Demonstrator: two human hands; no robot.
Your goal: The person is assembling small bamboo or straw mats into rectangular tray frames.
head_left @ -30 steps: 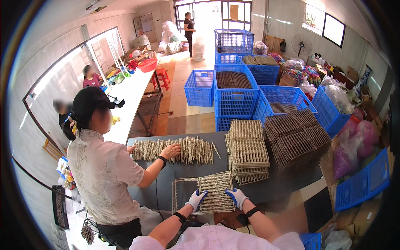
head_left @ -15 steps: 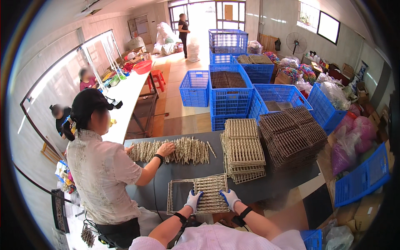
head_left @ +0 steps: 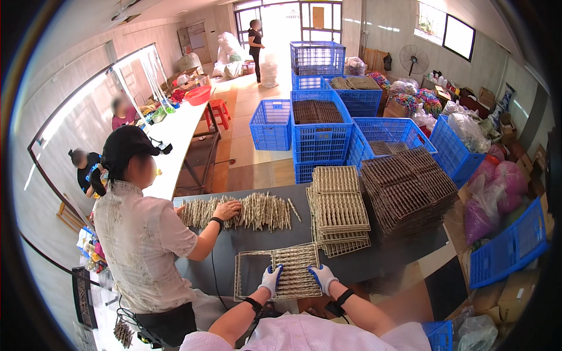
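Both my hands wear white gloves with blue palms. My left hand (head_left: pixel 270 279) grips the twisted pieces in a pale rack frame (head_left: pixel 236 275) near the table's front edge. On the other side of the same pieces, my right hand (head_left: pixel 322 278) is closed round the rack's right edge. Rows of beige twisted sticks (head_left: pixel 295 270) fill the rack's right half, and its left half is an open frame. To my left, a co-worker's hand (head_left: pixel 228 209) rests on a long row of loose twisted sticks (head_left: pixel 257 212) on the dark table (head_left: pixel 246 237).
Beyond my right hand stand a stack of beige filled racks (head_left: pixel 339 202) and a taller brown stack (head_left: pixel 407 187). Blue crates (head_left: pixel 321 143) are piled behind the table. The co-worker (head_left: pixel 143 234) stands close on my left. A black cable (head_left: pixel 215 269) crosses the table's near left.
The view has shifted very slightly. My hands keep the same grip on the rack. The co-worker's hand has moved a little left along the loose sticks.
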